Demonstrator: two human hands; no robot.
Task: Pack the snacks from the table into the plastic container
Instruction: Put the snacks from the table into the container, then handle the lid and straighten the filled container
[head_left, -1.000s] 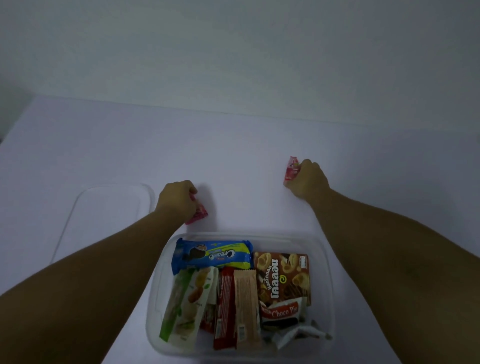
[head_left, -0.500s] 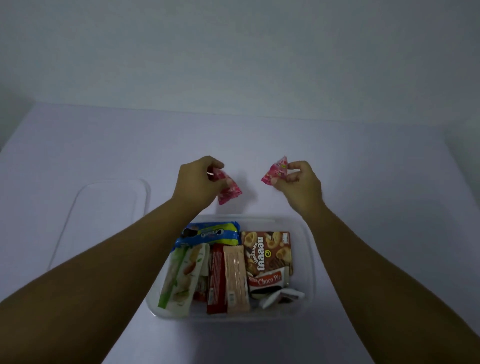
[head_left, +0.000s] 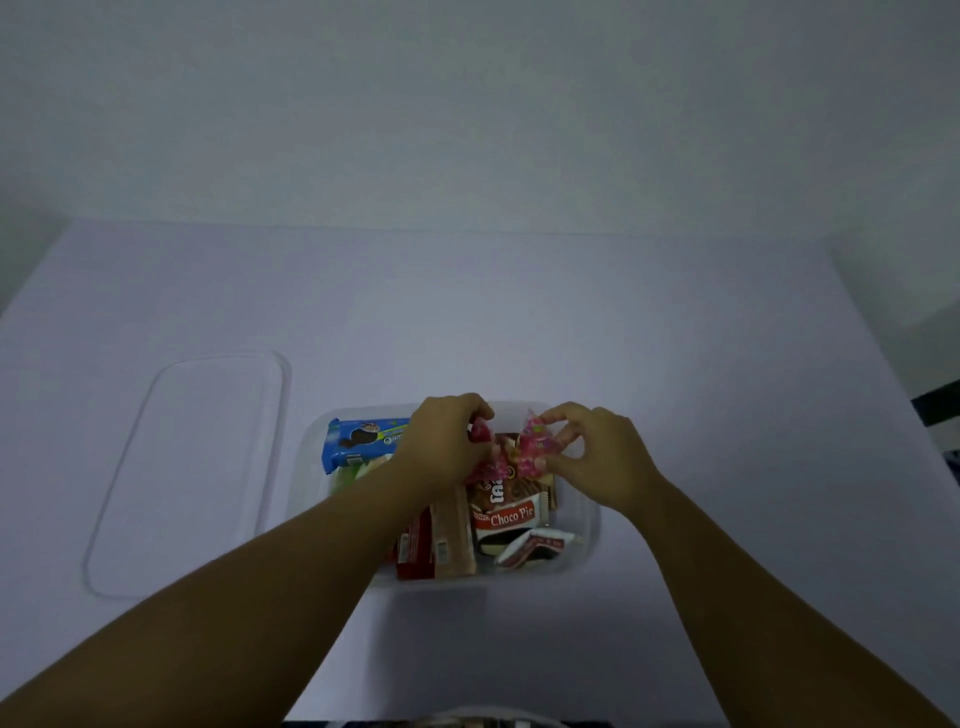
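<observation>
A clear plastic container sits on the white table, holding several snacks: a blue cookie pack, a Choco Pie pack, a brown biscuit box and red and tan bars. My left hand is over the container's far part, gripping a small pink candy packet. My right hand pinches a second pink candy packet just above the brown box. The two packets hang close together, a little apart.
The container's clear lid lies flat on the table to the left. The white table ends at a wall behind and at an edge on the far right, where something dark shows.
Both hands lifted the pink packets off the table beyond the container, drew them toward me and brought them together over the container's far part.
</observation>
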